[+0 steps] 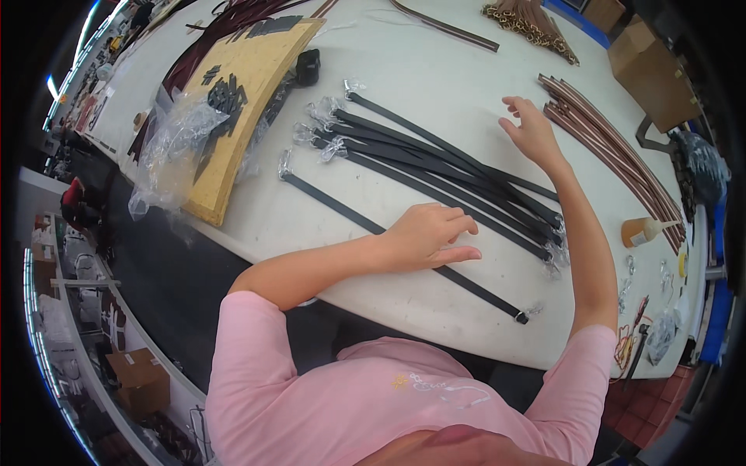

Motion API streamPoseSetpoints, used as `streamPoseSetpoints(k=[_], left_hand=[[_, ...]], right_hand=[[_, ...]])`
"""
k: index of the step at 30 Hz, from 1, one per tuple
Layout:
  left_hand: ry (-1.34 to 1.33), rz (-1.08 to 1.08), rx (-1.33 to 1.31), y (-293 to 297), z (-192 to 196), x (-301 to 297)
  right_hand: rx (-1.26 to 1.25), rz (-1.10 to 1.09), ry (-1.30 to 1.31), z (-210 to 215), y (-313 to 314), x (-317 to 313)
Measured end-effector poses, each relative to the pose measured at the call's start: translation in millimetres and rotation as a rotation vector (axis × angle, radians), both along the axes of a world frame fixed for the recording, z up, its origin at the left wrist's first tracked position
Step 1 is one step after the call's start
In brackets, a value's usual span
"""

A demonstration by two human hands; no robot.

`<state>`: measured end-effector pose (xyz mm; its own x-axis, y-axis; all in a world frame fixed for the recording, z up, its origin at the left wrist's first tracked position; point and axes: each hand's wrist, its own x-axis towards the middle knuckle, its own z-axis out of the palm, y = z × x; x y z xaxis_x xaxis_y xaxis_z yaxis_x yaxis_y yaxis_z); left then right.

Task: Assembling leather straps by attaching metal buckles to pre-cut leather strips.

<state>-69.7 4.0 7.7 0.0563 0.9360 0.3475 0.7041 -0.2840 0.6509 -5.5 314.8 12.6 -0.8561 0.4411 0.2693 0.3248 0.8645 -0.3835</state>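
A single black strap (334, 208) lies along the near side of the white table, its two ends fitted with hardware in clear plastic. My left hand (426, 237) is over the middle of this strap, thumb apart from the bent fingers, with nothing visible in it. Beyond it, a bunch of several black straps (443, 167) lies slantwise, some crossing; plastic-wrapped fittings show at both ends. My right hand (535, 136) is raised past the far side of the bunch, thumb and fingers apart, holding nothing. It is between the bunch and a row of brown straps (614, 155).
A yellow board (256, 93) with small black pieces and crumpled clear plastic (179, 144) stands left. At right are a bottle of amber liquid (641, 231) and a cardboard box (653, 74). Brown straps with brass-coloured hooks (536, 27) lie at the back. The table's front edge (373, 307) runs before me.
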Motion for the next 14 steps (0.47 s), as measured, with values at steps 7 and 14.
streamPoseSetpoints(k=[7,14], left_hand=[[-0.079,0.104,0.096,12.3,-18.9,-10.2],[-0.05,0.03,-0.012,12.1,-17.5,-17.6]], right_hand=[[0.11,-0.225,0.054,-53.8,118.6,-143.0],[0.136,-0.475,-0.206,-41.7,144.3,-199.7]])
